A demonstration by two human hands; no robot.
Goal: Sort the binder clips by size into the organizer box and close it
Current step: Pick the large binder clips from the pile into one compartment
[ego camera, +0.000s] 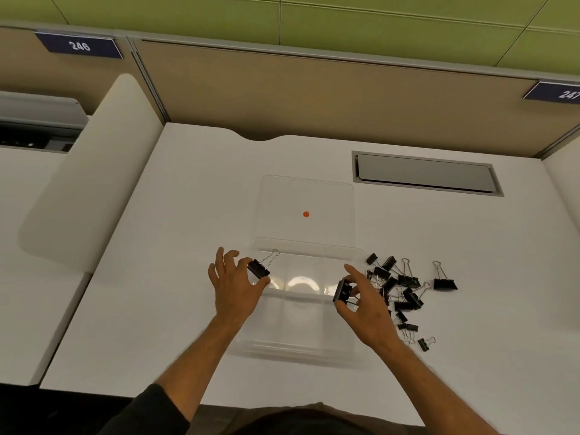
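While the clear organizer box [301,309] lies open on the white bench [188,183], lid [306,208] folded back, the left hand [233,288] pinches 1 large binder clip [259,267] over its left edge. The right hand [364,309] pinches another clip [342,290] at the right edge, beside the loose clip pile [405,290].

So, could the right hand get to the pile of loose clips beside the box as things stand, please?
Probably yes, once freed: the right hand hovers just left of the pile of loose clips with nothing between them, but its fingers already pinch a clip, so it should drop that first.
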